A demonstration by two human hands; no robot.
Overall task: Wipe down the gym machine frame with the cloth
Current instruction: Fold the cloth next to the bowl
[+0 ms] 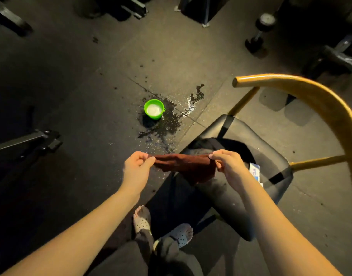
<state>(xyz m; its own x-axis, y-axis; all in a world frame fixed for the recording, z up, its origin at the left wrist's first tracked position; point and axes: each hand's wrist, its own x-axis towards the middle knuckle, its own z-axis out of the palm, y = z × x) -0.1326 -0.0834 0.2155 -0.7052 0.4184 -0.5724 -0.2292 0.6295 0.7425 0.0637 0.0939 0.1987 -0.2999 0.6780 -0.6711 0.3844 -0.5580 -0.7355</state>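
Note:
A dark brown cloth [188, 167] is stretched between my two hands above the floor, its lower part hanging loose. My left hand [137, 168] pinches its left end and my right hand [228, 166] pinches its right end. Black gym machine frames stand around: one foot at the left [31, 141], another at the upper left [9, 18], more at the right edge [338, 56]. Neither hand touches any frame.
A small green bucket [154, 108] with whitish liquid stands on the dark rubber floor in a splash of spilled water [167, 124]. A chair with a black seat [257, 148] and yellow curved backrest [314, 92] is right of my hands. A dumbbell [260, 32] lies at the upper right.

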